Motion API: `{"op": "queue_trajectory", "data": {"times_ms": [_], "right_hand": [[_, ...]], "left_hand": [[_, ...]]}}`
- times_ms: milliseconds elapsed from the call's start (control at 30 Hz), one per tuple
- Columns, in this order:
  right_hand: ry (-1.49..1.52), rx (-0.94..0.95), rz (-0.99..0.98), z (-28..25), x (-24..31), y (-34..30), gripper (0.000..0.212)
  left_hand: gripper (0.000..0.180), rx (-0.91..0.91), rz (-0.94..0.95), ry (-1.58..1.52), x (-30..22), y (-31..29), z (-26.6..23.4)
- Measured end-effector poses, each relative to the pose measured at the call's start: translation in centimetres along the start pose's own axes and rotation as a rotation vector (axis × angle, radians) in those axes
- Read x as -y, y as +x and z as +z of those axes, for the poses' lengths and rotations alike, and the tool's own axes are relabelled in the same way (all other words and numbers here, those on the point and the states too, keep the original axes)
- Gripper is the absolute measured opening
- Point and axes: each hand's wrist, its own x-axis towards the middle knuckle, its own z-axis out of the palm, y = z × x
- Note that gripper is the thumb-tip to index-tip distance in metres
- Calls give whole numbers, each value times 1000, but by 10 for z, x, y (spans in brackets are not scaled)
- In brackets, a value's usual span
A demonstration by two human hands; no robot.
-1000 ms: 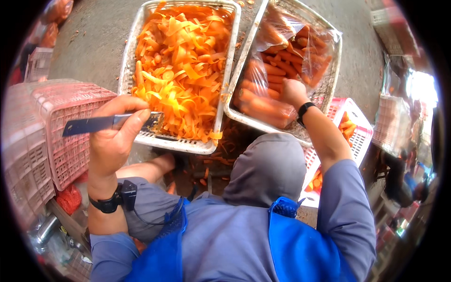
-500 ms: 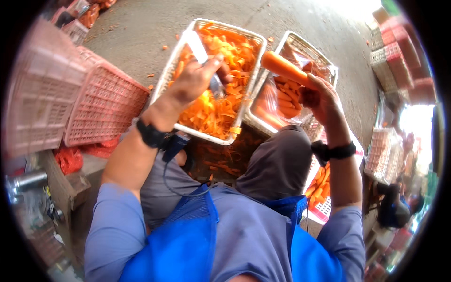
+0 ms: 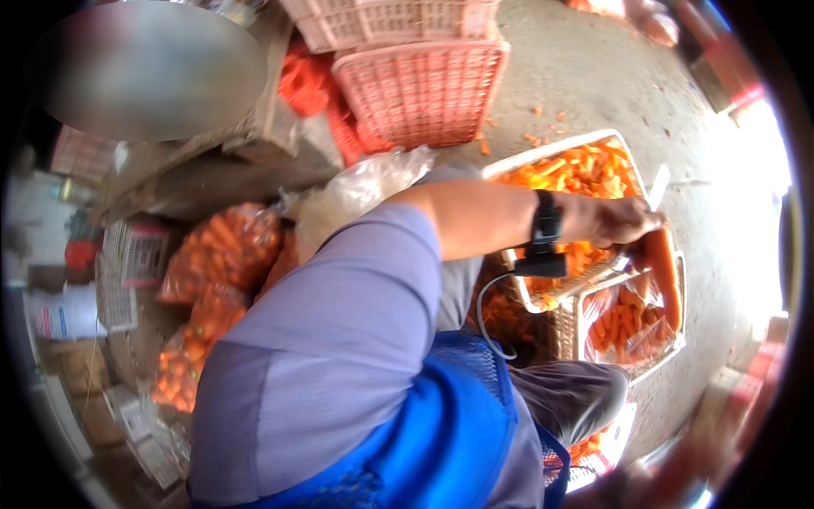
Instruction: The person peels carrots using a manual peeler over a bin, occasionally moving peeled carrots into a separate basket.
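Note:
My left hand (image 3: 626, 222) reaches across at the right, its fingers closed round a peeler with a pale, flat handle (image 3: 659, 187) sticking up past the knuckles. Directly beside those fingers a long carrot (image 3: 666, 270) hangs over a crate; its upper end meets the hand, and whether the hand grips it too is unclear. Below the left wrist is a white crate (image 3: 623, 140) full of orange peelings (image 3: 585, 170). Under the carrot stands a second pale crate (image 3: 681, 314) holding bagged carrots (image 3: 623, 327). A blurred skin-coloured shape at the lower right may be my right hand (image 3: 691, 462); its fingers cannot be made out.
Pink baskets (image 3: 420, 93) stand at the top, beside red netting (image 3: 303, 81). Clear bags of carrots (image 3: 225, 254) lie left of my arm, near a wooden bench (image 3: 195, 148). More carrots (image 3: 589, 445) sit in a container by my knee.
My view has swung left, shifting the crates to the right. The left hand has come from the peelings to the carrot's upper end. The right hand no longer shows clearly on the carrot.

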Motion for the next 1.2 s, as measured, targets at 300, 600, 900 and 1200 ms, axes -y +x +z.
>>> {"op": "queue_trajectory", "data": {"times_ms": [300,600,900,1200], "right_hand": [[-95,-30,-52,-4,20,-7,36],[-166,-43,-68,-13,41,-20,45],[-216,-47,-79,-20,57,-28,53],[-250,-57,-103,-24,70,-29,62]], "left_hand": [[47,-44,-5,16,6,-2,-6],[48,13,114,-8,-6,-16,-6],[50,35,149,22,-17,-40,-11],[48,23,192,22,-21,-42,-14]]}}
